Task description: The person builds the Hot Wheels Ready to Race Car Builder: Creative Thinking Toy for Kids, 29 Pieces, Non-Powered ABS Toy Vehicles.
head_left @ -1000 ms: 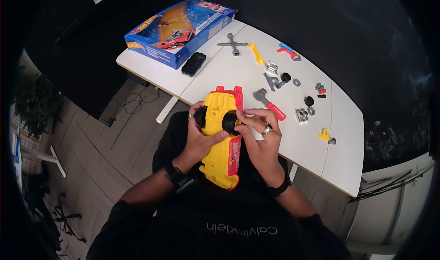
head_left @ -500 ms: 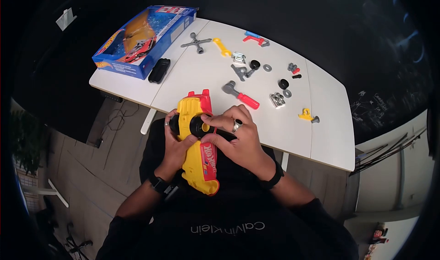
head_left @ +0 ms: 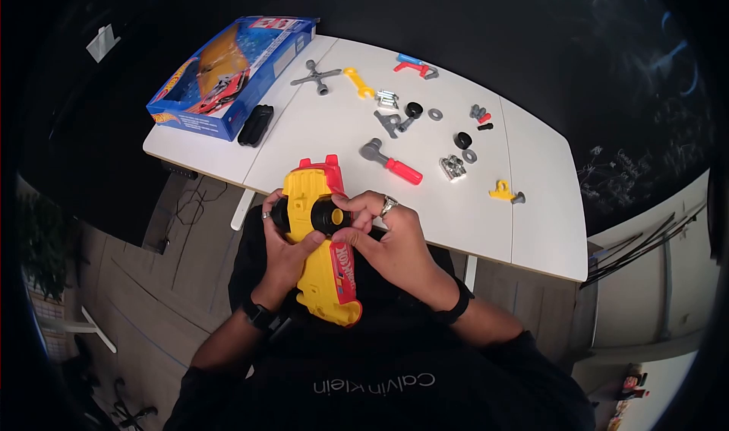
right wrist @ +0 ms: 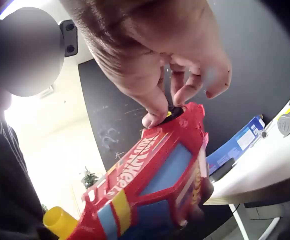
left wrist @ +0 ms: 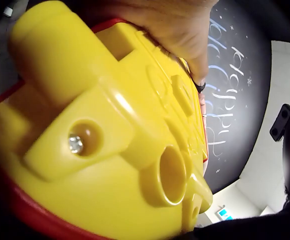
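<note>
Car [head_left: 323, 262] is held underside up beside the near edge of the table [head_left: 471, 218].
Left hand [head_left: 285, 259] grips its body, right hand [head_left: 399, 243] pinches a black wheel [head_left: 323, 218], and white surface shows between right hand and hammer [head_left: 390, 163].

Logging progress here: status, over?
Left hand grips toy car. Right hand pinches black wheel against it. Nothing visibly in the way.

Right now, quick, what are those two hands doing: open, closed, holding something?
Left hand: holding the red-and-yellow Hot Wheels toy car.
Right hand: pinching a black wheel at the car's side.
</note>
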Motion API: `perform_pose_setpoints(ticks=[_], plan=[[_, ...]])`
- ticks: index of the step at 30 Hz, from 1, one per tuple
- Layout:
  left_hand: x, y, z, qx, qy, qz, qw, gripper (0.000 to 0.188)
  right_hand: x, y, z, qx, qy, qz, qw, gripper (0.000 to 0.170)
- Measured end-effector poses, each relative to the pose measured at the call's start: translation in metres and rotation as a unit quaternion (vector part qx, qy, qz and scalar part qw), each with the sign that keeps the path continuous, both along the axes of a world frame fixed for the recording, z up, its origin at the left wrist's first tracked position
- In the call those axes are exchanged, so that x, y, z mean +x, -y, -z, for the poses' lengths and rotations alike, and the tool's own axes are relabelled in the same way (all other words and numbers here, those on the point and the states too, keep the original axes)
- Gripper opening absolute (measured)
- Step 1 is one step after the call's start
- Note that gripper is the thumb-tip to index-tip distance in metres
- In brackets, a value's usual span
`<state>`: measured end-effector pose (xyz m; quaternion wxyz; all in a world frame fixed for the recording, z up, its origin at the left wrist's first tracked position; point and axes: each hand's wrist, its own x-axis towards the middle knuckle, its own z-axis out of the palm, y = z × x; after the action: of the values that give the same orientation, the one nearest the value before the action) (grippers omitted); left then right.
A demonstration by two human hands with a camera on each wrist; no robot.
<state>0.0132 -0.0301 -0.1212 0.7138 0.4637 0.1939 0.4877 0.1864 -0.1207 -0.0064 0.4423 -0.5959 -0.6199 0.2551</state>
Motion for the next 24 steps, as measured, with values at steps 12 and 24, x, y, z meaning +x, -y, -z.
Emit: perform_pose_setpoints(ticks=[12,24], plan=[[-0.002,-0.002,-0.004,-0.011,0.006,0.007,1.0,0.089,0.054,-0.002,-0.023,0.064,0.033,-0.046,0.996,0.02],[0.001,-0.004,-0.001,-0.047,0.007,0.026,0.999,0.085,0.363,-0.073,0.025,-0.178,0.51,0.232,0.809,0.04]])
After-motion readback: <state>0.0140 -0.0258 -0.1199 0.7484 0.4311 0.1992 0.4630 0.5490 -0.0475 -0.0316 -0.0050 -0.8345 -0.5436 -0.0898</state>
